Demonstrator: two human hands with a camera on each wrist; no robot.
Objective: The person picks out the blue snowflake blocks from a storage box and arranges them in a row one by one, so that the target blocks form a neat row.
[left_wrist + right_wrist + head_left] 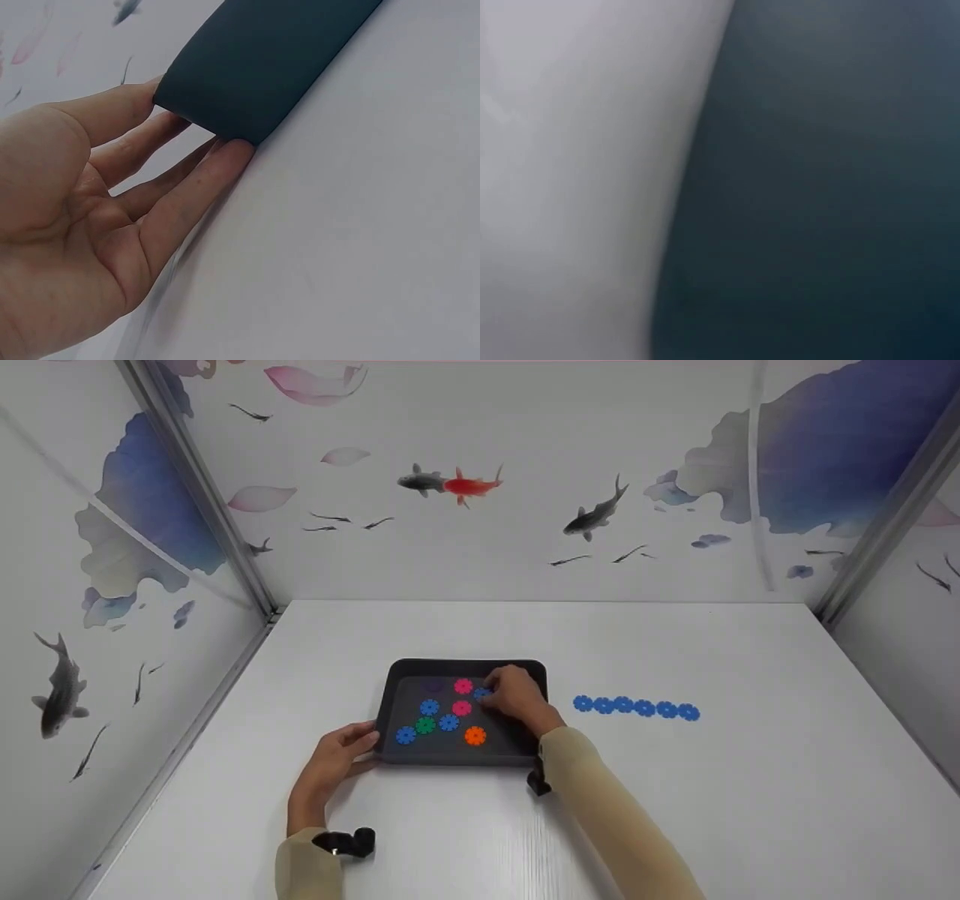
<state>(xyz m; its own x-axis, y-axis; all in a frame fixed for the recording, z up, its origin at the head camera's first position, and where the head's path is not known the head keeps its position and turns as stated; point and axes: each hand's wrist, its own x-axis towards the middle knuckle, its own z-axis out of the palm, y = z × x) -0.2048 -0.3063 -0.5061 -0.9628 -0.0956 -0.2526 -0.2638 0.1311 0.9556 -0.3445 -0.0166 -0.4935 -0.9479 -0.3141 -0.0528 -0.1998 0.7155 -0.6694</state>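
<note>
A black tray (442, 759) with loose snowflake building discs stands on the white table. My left hand (334, 759) holds its near left corner, thumb at the rim and fingers low on the wall, as the left wrist view shows. Over the tray's right half, my right hand (517, 695) pinches a blue snowflake disc (481, 694), partly covered by the fingers. Around it lie pink discs (462, 708), an orange disc (475, 736), a green disc (425, 725), other blue discs (429, 707) and a dim purple disc (434, 685). The right wrist view is blurred, showing only the tray wall (810, 195).
Right of the tray, several blue discs (624, 705) form a row on the table (750, 795). White panels with painted fish (472, 486) enclose the table at the back and sides. A small black wrist camera (364, 842) sits at the left sleeve.
</note>
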